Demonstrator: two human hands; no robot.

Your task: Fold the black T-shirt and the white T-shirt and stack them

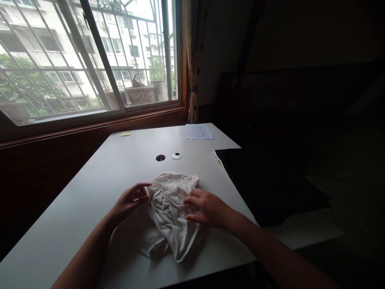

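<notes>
A crumpled white cloth garment (171,208) lies in a loose heap on the white table, its folds bunched in the middle and one end trailing toward the near edge. At the heap's left side is my left hand (132,198), fingers bent and thumb apart, the fingertips at the fabric's edge. My right hand (206,206) is over the right side of the heap with its fingers spread, the tips on or just above the cloth. Neither hand is closed around the fabric. What kind of garment it is cannot be made out.
Behind the cloth, the white table (90,188) has a round cable hole (160,158) and a loose round cover (176,155). Printed papers (199,131) and a yellow sticky note (125,133) lie farther back. Dark fabric (270,184) covers the right side. A barred window (90,60) stands beyond.
</notes>
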